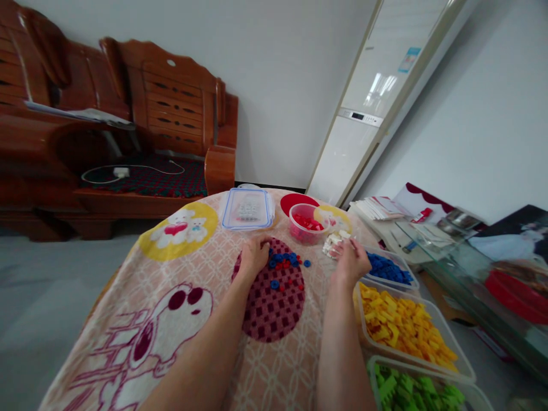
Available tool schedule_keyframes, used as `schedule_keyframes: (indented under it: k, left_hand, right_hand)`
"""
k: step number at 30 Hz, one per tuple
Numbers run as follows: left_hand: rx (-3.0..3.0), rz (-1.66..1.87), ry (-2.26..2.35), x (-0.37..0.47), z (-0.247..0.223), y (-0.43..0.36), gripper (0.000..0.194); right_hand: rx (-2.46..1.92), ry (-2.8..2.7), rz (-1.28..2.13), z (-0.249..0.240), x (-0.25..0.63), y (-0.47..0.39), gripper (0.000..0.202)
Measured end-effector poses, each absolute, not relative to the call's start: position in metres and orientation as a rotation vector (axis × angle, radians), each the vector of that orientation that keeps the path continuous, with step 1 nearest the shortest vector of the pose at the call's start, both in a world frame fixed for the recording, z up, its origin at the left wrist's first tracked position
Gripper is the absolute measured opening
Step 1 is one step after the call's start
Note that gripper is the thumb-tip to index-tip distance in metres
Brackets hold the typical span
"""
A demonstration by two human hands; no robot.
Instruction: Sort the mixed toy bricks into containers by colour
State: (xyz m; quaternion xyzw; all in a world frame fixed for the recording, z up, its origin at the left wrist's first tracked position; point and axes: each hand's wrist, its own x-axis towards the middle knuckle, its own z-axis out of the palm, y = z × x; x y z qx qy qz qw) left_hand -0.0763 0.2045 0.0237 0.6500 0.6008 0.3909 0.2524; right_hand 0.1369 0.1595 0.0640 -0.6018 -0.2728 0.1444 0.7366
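My left hand (256,255) rests at the left edge of the small blue pieces (283,260) on the dark red patch of the cloth; its fingers curl together, and what they hold, if anything, is hidden. Small red pieces (280,266) lie among the blue ones. My right hand (351,261) is beside a pile of white pieces (335,242), its thumb and fingers pinched together on something too small to name. Behind the hands stands a round tub (292,224) of red pieces (307,222).
Boxes of blue (387,269), yellow (402,325) and green pieces (413,391) line the table's right edge. A lidded clear box (248,209) and a red lid (298,201) lie at the back. A glass table (454,274) stands to the right.
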Motion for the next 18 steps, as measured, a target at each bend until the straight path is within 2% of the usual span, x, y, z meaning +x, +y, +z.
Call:
schedule_keyframes:
  k: [4,8,13,18]
  left_hand:
    - [1.747,1.059,1.637,-0.076,0.024,0.204,0.032]
    - [1.74,1.064,1.638,-0.076,0.023,0.205,0.031]
    - [1.734,1.041,1.649,-0.076,0.023,0.205,0.031]
    - [1.75,1.045,1.64,-0.076,0.022,0.205,0.032]
  right_hand:
    - [-1.221,-0.36,0.152,0.066,0.158,0.156,0.062]
    - [-1.272,-0.4,0.103,0.065,0.162,0.156,0.066]
    - [-1.308,-0.73,0.393,0.072,0.137,0.156,0.044]
    - [-1.613,-1.261,0.682,0.067,0.12,0.152,0.031]
